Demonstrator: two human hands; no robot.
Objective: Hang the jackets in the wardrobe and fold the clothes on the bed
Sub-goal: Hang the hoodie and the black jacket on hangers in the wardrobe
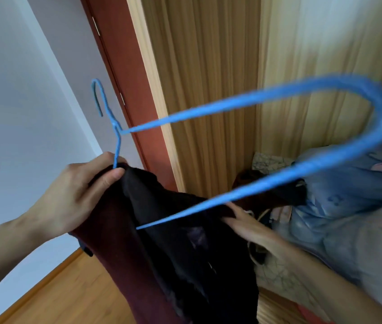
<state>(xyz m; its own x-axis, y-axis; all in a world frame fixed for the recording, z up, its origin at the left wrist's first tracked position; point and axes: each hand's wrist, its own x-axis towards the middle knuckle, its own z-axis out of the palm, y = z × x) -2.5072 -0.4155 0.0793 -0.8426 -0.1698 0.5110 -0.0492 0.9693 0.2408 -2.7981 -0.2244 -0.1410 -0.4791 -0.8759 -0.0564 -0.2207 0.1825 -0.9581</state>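
A blue wire hanger (255, 99) fills the middle of the view, its hook pointing up at the left and its far loop blurred at the right. A dark maroon and black jacket (162, 242) hangs below it. My left hand (75, 195) pinches the jacket's top edge together with the hanger's neck. My right hand (248, 225) lies on the jacket's dark fabric just under the hanger's lower bar, fingers stretched out; whether it grips the cloth is unclear.
A red-brown door frame (124, 73) and yellow curtains (208, 90) stand behind. The bed with blue patterned bedding (348, 195) and a grey blanket (372, 253) is at the right. White wall at left, wooden floor (68, 295) below.
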